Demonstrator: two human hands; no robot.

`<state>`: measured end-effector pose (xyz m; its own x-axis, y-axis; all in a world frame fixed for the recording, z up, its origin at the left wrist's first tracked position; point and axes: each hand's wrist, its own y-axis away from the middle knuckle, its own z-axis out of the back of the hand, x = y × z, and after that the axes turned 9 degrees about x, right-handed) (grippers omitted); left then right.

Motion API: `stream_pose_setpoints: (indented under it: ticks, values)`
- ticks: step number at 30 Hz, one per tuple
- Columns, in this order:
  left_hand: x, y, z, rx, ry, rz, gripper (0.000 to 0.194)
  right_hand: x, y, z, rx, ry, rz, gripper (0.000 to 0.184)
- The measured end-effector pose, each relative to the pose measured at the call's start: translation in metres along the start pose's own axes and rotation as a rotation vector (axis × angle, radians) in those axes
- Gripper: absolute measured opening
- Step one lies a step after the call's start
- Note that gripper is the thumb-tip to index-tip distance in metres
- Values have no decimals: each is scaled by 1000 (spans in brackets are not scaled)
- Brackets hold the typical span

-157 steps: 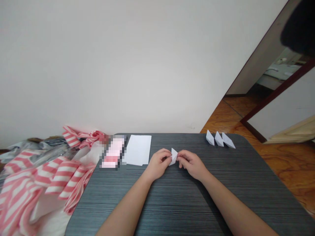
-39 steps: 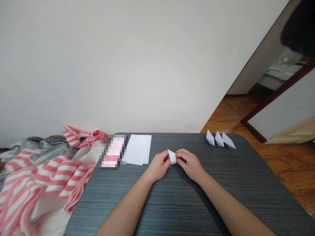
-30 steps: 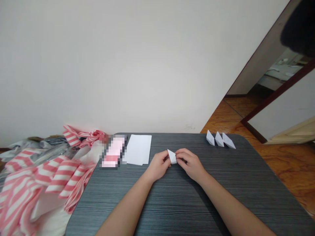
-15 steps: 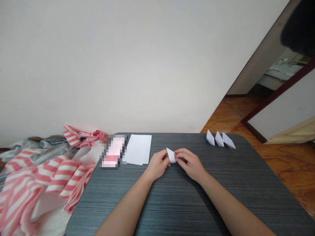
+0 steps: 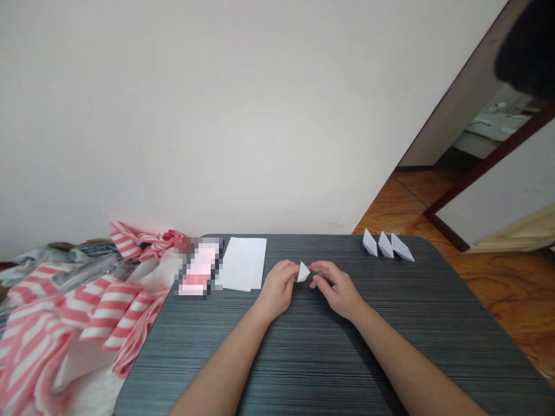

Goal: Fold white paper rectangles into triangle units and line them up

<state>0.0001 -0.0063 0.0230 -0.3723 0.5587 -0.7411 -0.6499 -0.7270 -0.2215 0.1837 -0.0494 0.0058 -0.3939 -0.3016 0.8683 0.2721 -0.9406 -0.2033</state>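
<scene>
Left hand (image 5: 278, 286), curled, touches the folded paper boat (image 5: 303, 273) at lower centre, whether gripping I cannot tell; right hand (image 5: 333, 286), loosely open, sits just beside it; three paper boats (image 5: 385, 245), lower right, share the desk (image 5: 303, 364).

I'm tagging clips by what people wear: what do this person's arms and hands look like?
Left hand and right hand are ungloved, with no visible rings. Both forearms are bare to the picture's edge: no sleeve, watch or bracelet shows.
</scene>
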Motion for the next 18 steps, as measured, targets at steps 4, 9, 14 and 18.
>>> stream_pose_setpoints:
  ticks: [4, 9, 14, 18]
  values:
    - [-1, 2, 1, 40, -181, -43, 30, 4, -1, 5, -8, 138, 71, 33]
    - [-5, 3, 2, 87, -334, -63, 32, 14, -5, 11, 2, 324, 191, 27]
    - [-7, 3, 1, 22, -305, -63, 31, 16, -5, 13, 43, 402, 192, 15]
    - [-11, 4, 1, -84, -188, -14, 30, 8, -4, 23, -36, 503, 69, 13]
